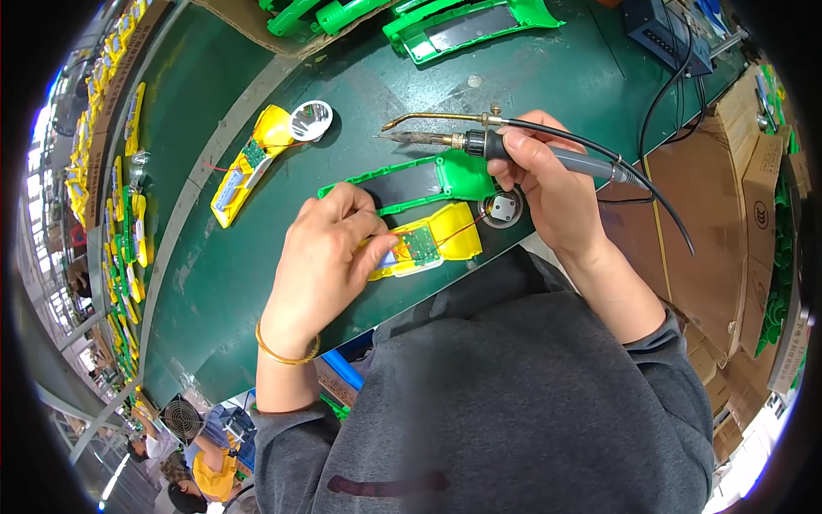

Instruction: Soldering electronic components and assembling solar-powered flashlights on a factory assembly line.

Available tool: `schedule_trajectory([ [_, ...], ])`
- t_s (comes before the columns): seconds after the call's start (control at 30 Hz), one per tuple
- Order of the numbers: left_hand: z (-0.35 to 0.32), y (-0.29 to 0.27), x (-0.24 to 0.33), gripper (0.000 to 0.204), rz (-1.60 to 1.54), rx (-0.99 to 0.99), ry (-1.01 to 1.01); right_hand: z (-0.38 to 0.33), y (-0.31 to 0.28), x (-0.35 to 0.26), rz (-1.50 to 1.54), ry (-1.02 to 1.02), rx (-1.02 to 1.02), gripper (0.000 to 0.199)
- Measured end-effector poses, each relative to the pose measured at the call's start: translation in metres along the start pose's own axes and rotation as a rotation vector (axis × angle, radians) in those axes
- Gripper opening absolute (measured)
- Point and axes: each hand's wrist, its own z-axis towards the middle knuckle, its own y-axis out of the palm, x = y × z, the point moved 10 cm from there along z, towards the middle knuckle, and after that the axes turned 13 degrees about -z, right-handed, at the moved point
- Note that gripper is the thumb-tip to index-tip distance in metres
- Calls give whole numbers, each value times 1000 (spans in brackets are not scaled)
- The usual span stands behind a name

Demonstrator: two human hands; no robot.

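My right hand (556, 184) grips a soldering iron (584, 163) with a grey handle, its tip pointing left above the table. A thin brass tube (441, 117) on a black hose runs along the iron. My left hand (330, 248) is closed at the left end of a yellow housing (459, 230), thumb beside a blue cell; its fingertips are partly hidden. In this housing lies a green circuit board (421, 245) with red wires. One wire leads to a round metal-rimmed part (503, 207) near my right wrist. Behind lies a green shell (468, 176), touching my left fingers.
Another yellow housing (272, 128) with a round reflector (311, 121) lies at the left. Green shells (479, 30) and a cardboard box (248, 21) stand at the back. A blue control box (664, 34) with cables sits far right. Rows of housings (128, 231) line the left; other people work lower left.
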Motion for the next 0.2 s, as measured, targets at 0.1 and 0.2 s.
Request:
schedule_trajectory([
  [0.1, 4, 9, -10, 10, -279, -102, -64, 1, -1, 0, 8, 7, 1, 11],
  [0.2, 5, 19, -20, 12, -551, -139, -196, 1, 1, 1, -27, 3, -13, 11],
])
